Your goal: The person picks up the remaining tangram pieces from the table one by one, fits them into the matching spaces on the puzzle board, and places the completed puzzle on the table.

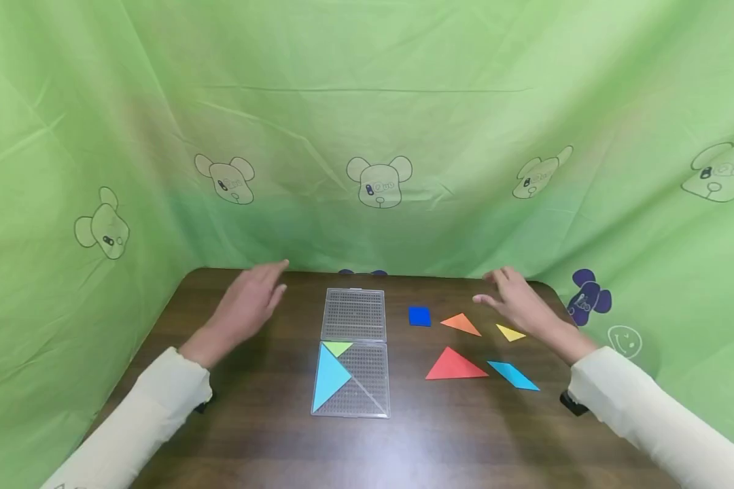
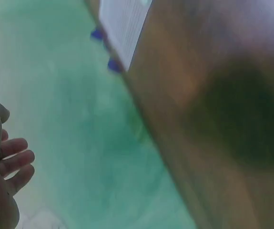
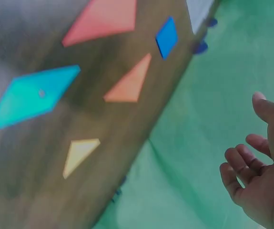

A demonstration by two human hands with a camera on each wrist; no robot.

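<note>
An unfolded clear case (image 1: 370, 384) lies mid-table, a light blue triangle (image 1: 330, 377) and a small green triangle (image 1: 338, 348) in its near half. To its right lie a blue square (image 1: 419, 316), an orange triangle (image 1: 461, 324), a red triangle (image 1: 455, 365), a yellow triangle (image 1: 510, 333) and a cyan parallelogram (image 1: 514, 375). My left hand (image 1: 245, 303) hovers left of the case, fingers relaxed and empty. Above the table's right side, my right hand (image 1: 520, 301) is raised near the yellow triangle, holding nothing, its fingers loosely bent in the right wrist view (image 3: 265, 176).
A brown wooden table (image 1: 245, 435) carries everything. Green cloth (image 1: 367, 102) printed with bear heads hangs behind the table's far edge and along both sides.
</note>
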